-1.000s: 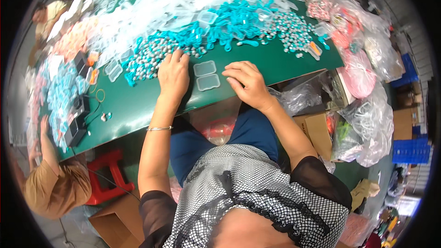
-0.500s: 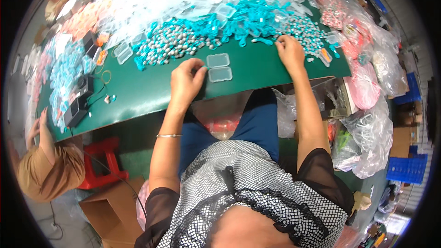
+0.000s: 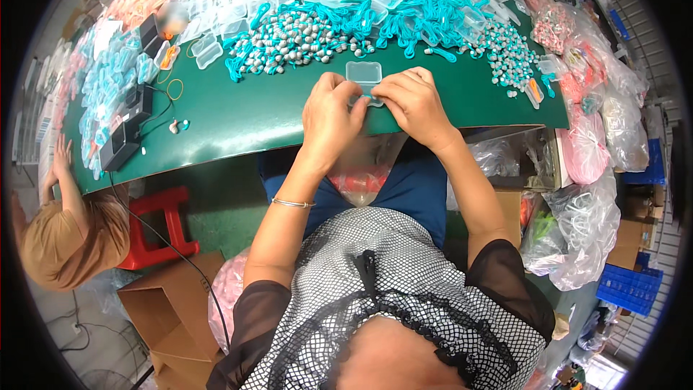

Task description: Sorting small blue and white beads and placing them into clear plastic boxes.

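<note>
Head view: our left hand (image 3: 330, 117) and right hand (image 3: 413, 103) pinch small clear case (image 3: 364, 74) together at table edge (image 3: 289, 126); loose pinch risks case dropping toward 6 o'clock, into lap.

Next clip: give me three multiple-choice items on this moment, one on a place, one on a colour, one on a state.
1. Where does the red stool stand?
A. On the table
B. On the floor to the person's left
C. Behind the blue crate

2. What colour is the table mat?
A. Green
B. White
C. Orange

3. How does the clear plastic case lie?
A. Open on the mat
B. Inside a bag
C. Stacked on a box

Answers: 1 B, it stands below the table edge; 2 A, bare mat shows green; 3 A, left hand and right hand meet at its near half.
</note>
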A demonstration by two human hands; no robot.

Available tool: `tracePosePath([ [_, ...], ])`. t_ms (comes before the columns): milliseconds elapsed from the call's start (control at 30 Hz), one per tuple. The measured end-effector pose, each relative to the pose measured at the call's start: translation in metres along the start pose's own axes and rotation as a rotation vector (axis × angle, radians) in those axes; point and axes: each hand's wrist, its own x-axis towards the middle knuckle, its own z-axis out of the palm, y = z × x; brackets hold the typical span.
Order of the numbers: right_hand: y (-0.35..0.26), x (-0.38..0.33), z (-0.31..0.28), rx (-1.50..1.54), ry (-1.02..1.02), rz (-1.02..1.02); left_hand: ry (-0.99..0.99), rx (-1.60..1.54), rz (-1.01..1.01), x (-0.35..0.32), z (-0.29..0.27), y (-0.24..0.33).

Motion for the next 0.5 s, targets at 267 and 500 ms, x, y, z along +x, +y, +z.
tracePosePath([
  [267, 0.0036, 0.0064, 0.0032, -0.042, -0.050, -0.080, -0.053, 0.035, -0.012, -0.0029, -0.0018, -0.0049],
  [500, 0.0112, 0.0044, -0.0049, 0.072, -0.003, 0.008, -0.141, 0.118, 0.095, 0.0016, -0.0090, -0.0040],
])
